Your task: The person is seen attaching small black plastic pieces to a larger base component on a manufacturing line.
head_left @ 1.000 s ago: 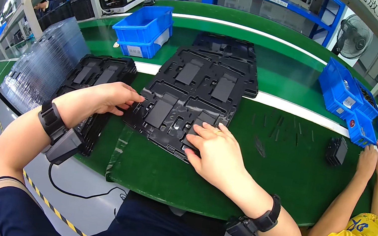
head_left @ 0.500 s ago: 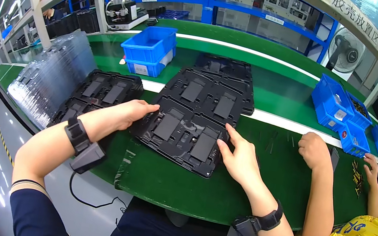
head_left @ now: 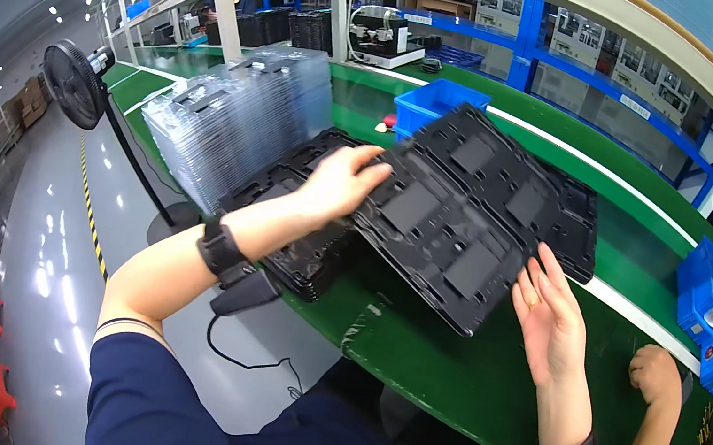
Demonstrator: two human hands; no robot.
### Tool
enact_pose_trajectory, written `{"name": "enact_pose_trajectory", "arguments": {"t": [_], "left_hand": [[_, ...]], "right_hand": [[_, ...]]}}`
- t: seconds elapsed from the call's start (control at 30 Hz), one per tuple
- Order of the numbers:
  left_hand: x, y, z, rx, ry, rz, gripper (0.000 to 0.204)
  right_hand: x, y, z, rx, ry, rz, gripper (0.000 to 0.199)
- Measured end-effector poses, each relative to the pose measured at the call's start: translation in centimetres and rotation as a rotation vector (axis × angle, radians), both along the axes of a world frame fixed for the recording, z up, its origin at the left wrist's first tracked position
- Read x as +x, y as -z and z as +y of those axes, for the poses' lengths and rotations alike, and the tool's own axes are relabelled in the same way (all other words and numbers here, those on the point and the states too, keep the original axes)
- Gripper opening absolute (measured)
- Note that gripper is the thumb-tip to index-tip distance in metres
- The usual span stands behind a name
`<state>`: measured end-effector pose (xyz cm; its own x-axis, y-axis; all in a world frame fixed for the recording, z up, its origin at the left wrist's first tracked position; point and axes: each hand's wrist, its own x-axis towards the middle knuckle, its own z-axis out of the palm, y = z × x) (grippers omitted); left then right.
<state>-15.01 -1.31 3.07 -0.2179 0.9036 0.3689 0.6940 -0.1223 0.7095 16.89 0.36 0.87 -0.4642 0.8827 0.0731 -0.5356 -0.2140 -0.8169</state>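
Note:
A black plastic tray [head_left: 441, 201] with flat rectangular dark pieces in its recesses is raised and tilted over the green table. My left hand [head_left: 347, 181] grips its left edge, thumb on top. At the right edge, my right hand [head_left: 552, 322] holds the tray with its fingertips, palm partly showing. Behind the raised tray another black tray [head_left: 576, 231] lies on the table, mostly covered. Below my left forearm sits a stack of similar black trays [head_left: 308, 262], partly hidden by my arm.
A tall stack of clear plastic trays [head_left: 237, 116] stands at the left, beside a black floor fan [head_left: 74, 84]. One blue bin [head_left: 439, 104] is behind the raised tray; more blue bins [head_left: 704, 293] stand at the right. A co-worker's hand [head_left: 658, 375] rests on the green table [head_left: 408, 365].
The black tray has been lifted off the trays beneath, tilted and carried leftward toward the other black stack. Both my hands moved with it, and the view has swung left.

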Motion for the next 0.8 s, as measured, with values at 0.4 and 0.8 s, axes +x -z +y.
{"name": "enact_pose_trajectory", "arguments": {"t": [0.4,0.8], "left_hand": [[-15.9,2.6,-9.6,-0.132,-0.324,0.049,0.045],[-15.4,3.3,-10.2,-0.241,-0.363,-0.084,0.048]], "right_hand": [[-16.6,2.7,-3.0,0.137,-0.349,-0.167,0.062],[-17.9,3.1,-4.6,0.261,-0.369,-0.330,0.068]]}}
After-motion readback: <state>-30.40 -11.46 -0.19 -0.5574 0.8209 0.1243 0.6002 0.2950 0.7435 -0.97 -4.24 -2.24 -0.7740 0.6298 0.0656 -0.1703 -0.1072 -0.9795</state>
